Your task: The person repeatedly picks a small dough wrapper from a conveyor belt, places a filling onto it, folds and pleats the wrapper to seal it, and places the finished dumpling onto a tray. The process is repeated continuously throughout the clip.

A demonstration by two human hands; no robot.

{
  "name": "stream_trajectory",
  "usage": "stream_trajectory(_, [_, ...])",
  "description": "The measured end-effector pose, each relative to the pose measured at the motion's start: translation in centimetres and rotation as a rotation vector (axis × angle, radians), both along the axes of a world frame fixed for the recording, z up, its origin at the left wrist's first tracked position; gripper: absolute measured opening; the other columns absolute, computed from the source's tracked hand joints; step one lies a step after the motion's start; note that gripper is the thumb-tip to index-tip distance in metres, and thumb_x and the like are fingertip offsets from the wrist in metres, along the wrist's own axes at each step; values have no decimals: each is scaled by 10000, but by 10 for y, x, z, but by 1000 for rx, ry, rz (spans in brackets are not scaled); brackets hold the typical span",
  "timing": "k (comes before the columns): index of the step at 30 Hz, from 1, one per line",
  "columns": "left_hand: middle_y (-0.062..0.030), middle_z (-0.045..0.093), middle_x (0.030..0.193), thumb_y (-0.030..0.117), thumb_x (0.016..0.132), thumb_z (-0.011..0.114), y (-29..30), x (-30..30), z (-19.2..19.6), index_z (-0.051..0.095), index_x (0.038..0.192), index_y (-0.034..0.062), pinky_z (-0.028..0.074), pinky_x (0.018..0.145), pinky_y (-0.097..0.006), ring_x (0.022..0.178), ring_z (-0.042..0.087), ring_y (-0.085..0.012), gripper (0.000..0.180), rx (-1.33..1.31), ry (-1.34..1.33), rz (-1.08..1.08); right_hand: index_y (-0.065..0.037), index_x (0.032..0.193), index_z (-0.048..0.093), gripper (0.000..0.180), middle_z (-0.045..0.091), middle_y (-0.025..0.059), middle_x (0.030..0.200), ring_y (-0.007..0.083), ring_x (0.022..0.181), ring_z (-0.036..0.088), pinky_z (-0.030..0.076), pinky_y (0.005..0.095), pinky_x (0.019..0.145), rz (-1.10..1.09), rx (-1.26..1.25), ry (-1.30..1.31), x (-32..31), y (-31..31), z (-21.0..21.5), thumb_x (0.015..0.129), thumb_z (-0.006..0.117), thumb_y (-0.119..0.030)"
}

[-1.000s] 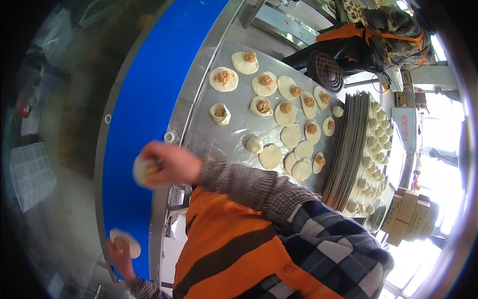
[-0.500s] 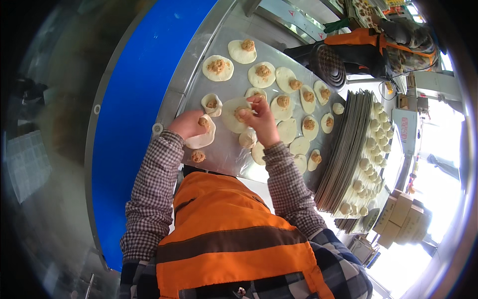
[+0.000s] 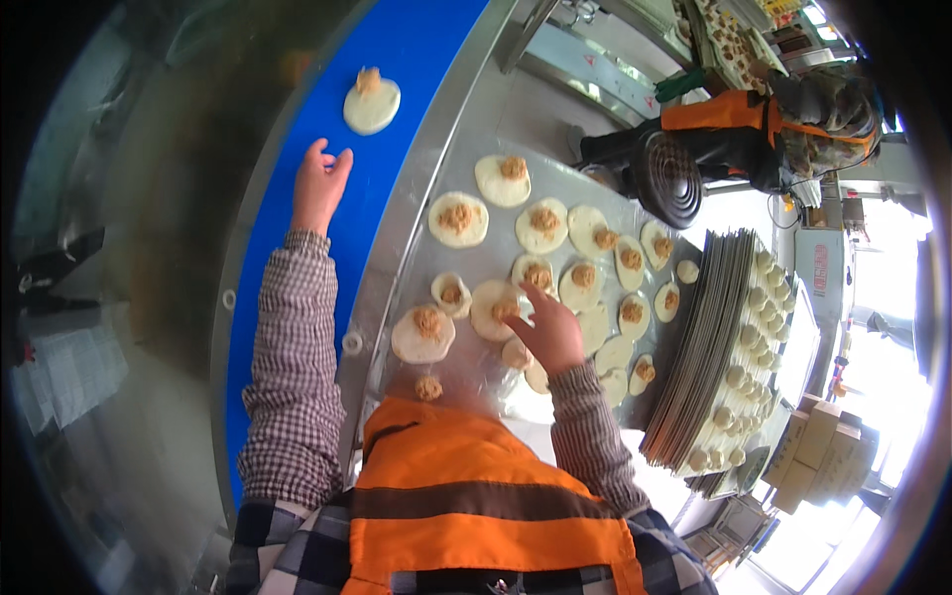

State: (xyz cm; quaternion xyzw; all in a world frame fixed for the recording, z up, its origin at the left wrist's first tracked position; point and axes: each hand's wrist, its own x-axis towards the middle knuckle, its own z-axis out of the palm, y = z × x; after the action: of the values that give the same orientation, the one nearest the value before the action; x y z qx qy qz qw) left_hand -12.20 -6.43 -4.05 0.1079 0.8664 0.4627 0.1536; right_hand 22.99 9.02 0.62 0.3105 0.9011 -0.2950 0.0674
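Over the blue conveyor belt (image 3: pixel 337 248), my left hand (image 3: pixel 322 188) reaches forward with its thumb and fingers apart and nothing between them. Just beyond its fingertips lies a dough round (image 3: pixel 373 114) topped with brown filling. My right hand (image 3: pixel 551 335) is over the metal table, fingers spread, its fingertips at the filling on another dough round (image 3: pixel 486 302). To the left of it lie a cupped dough piece (image 3: pixel 451 294) with filling inside and a flat filled round (image 3: pixel 416 342). A loose lump of filling (image 3: pixel 428 388) sits near the table's front edge.
Several filled and plain rounds cover the steel table (image 3: pixel 412 283). At the right stands a tall stack of trays (image 3: pixel 699 347), with dough balls (image 3: pixel 739 377) beside it. Past the table, near a round dark stool (image 3: pixel 666 178), a person (image 3: pixel 734 124) in an orange apron is at work.
My left hand has left the flat filled round on the table and moved forward over the belt. A filled round now shows on the belt. My right hand stays by the same round.
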Motion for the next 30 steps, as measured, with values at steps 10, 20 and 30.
stream_trajectory(10, [-175, 634, 906, 194, 828, 709, 22, -45, -15, 593, 922, 1, 512, 755, -409, 862, 616, -331, 244, -165, 433, -146, -43, 1133, 621, 344, 676, 134, 960, 254, 812, 677, 530, 359, 697, -262, -87, 62, 14, 3, 26, 827, 681, -187])
stream_trajectory(20, [-137, 588, 1110, 161, 722, 810, -95, 24, -20, 628, 1047, 16, 486, 862, -388, 978, 565, -304, 400, -193, 565, -369, -44, 1118, 630, 313, 679, 132, 931, 243, 806, 685, 537, 354, 711, -23, -25, 108, 6, -6, 12, 831, 664, -163])
stream_trajectory(30, [-119, 574, 880, 287, 576, 904, -170, 47, 21, 528, 809, 54, 498, 723, -391, 786, 568, -288, 499, -416, 160, -623, -55, 1094, 621, 311, 673, 143, 887, 307, 790, 653, 511, 409, 691, -10, -105, 240, 2, -5, 21, 837, 632, -230])
